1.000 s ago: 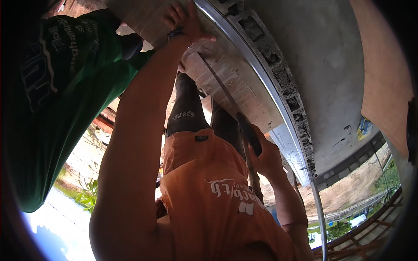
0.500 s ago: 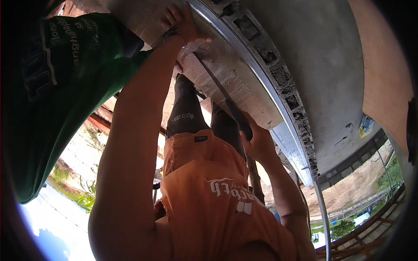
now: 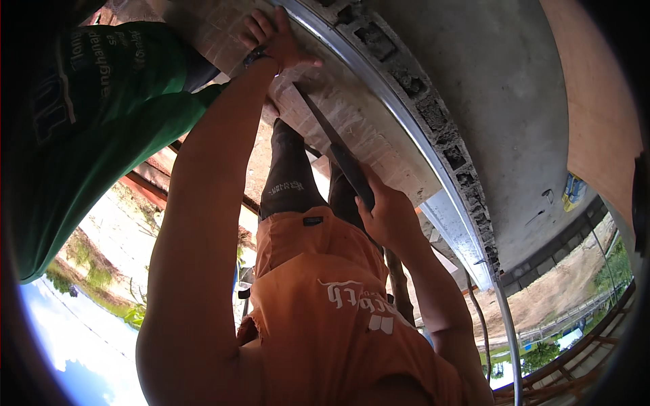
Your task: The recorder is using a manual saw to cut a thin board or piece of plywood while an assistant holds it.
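Observation:
My left hand (image 3: 281,46) lies with spread fingers on a wide brown board (image 3: 379,145) at the upper middle, a dark band around its wrist. My right hand (image 3: 389,213) is closed around the dark handle of a long-bladed tool (image 3: 325,128). Its narrow blade slants up and left over the board, its tip a little below my left hand. I cannot tell whether it is a saw or a long knife, nor whether the blade touches the board. Below my left wrist, a bit of another person's hand (image 3: 270,109) seems to show at the board's edge.
A person in a green shirt (image 3: 135,122) stands close on my left. Beyond the board run a shiny metal channel (image 3: 399,111) and a wall of hollow blocks (image 3: 430,111). A grey concrete floor (image 3: 508,128) lies behind it, with a yellow and blue bag (image 3: 574,193).
My right hand and the tool have shifted up and left along the board. My left hand stays spread on it, slightly further left in view.

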